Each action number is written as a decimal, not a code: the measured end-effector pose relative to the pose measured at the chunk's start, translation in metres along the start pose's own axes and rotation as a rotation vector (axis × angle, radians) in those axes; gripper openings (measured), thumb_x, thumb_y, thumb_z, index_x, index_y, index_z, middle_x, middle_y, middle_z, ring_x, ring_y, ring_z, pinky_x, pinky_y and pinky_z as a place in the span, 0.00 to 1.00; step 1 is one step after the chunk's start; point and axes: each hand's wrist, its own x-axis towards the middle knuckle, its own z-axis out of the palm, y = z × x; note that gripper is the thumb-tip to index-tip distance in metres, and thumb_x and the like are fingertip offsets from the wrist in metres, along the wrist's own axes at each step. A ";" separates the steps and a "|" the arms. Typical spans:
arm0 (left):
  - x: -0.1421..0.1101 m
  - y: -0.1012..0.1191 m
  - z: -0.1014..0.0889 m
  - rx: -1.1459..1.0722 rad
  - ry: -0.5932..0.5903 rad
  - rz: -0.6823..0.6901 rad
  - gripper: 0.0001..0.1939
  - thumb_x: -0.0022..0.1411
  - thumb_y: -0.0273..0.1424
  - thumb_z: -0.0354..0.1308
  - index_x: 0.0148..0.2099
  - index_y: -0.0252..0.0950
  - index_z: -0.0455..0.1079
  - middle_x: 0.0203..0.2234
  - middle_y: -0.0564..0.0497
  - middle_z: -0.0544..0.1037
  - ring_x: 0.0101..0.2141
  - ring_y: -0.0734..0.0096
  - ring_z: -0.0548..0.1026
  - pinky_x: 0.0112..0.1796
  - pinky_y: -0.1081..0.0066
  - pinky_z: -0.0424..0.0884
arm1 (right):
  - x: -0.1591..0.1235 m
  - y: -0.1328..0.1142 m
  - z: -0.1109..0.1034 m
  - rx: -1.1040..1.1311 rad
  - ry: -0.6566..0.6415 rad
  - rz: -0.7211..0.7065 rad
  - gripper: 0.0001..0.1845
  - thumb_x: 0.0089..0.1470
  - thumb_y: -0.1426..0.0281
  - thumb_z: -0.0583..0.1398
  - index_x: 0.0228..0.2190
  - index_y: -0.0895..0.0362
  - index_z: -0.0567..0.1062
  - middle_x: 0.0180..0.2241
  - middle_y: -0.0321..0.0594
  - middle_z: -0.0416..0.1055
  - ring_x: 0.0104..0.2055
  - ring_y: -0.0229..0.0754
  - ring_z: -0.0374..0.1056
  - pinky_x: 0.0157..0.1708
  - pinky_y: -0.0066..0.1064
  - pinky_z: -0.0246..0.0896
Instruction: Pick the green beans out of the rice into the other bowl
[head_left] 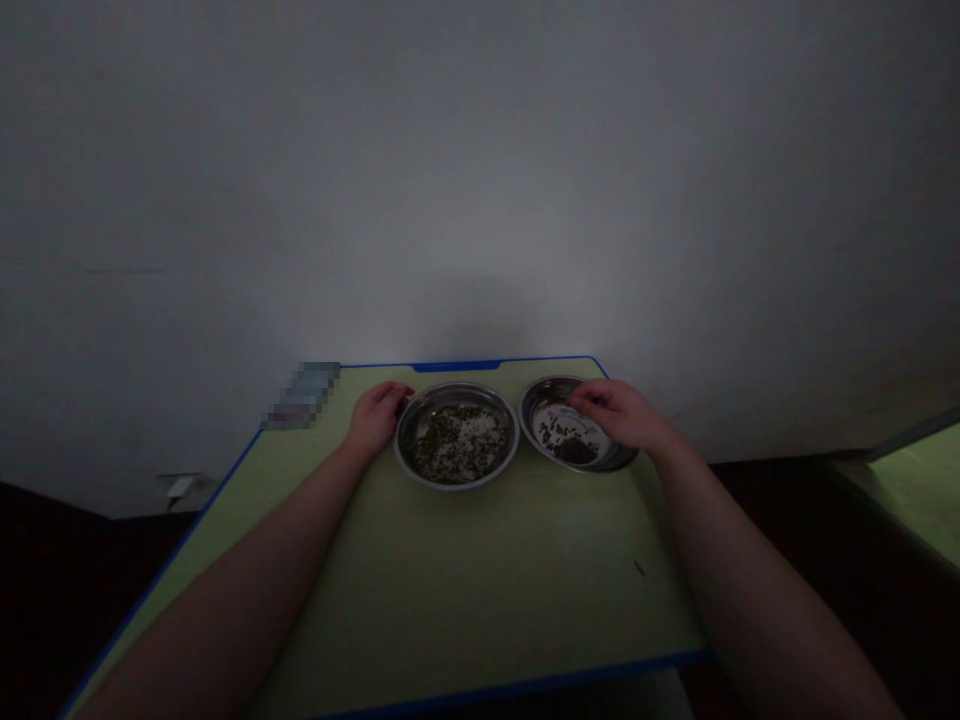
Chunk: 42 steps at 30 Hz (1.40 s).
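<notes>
Two shallow metal bowls stand side by side on a pale green table. In the left bowl (456, 484) lies a mix of white grains (476, 432) and dark greenish bits. My left hand (379, 415) is at this bowl's left rim, its fingers curled against the edge. The right bowl (536, 450) holds a smaller heap of dark round grains (574, 450), with more scattered across its bottom. Over that bowl's far right side is my right hand (615, 408), fingertips pinched together above the inside. Whatever the pinch may hold is too small to make out.
The table (480, 590) has a blue edge and meets a plain grey wall (480, 180). A pixelated flat item (304, 395) lies at the far left corner. One small dark sliver (639, 568) is on the right. Another green surface (922, 490) shows at far right.
</notes>
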 end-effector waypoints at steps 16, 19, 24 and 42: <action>0.000 0.001 0.001 0.020 0.004 -0.009 0.13 0.50 0.40 0.53 0.30 0.35 0.71 0.16 0.55 0.69 0.19 0.74 0.65 0.22 0.74 0.62 | 0.000 0.001 0.000 0.024 -0.009 0.003 0.14 0.52 0.61 0.55 0.30 0.58 0.75 0.30 0.39 0.73 0.32 0.39 0.68 0.33 0.31 0.63; 0.000 -0.001 0.000 0.016 0.001 0.008 0.13 0.50 0.40 0.53 0.30 0.35 0.71 0.16 0.55 0.69 0.19 0.74 0.66 0.23 0.74 0.62 | -0.001 -0.002 -0.002 0.010 0.010 -0.009 0.14 0.52 0.61 0.55 0.30 0.57 0.76 0.29 0.39 0.74 0.32 0.40 0.68 0.33 0.31 0.62; 0.001 -0.002 0.001 -0.019 -0.010 0.010 0.13 0.50 0.40 0.53 0.30 0.35 0.71 0.16 0.55 0.69 0.19 0.74 0.66 0.23 0.74 0.62 | 0.016 -0.023 0.006 0.010 0.010 -0.049 0.14 0.53 0.63 0.55 0.32 0.58 0.76 0.30 0.40 0.74 0.32 0.38 0.68 0.31 0.29 0.61; 0.000 0.001 0.003 -0.010 0.003 0.002 0.15 0.50 0.41 0.53 0.30 0.34 0.71 0.15 0.56 0.67 0.18 0.74 0.65 0.21 0.74 0.59 | 0.107 -0.117 0.135 -0.669 -0.582 -0.509 0.13 0.47 0.72 0.57 0.34 0.55 0.78 0.35 0.44 0.75 0.35 0.45 0.68 0.35 0.33 0.58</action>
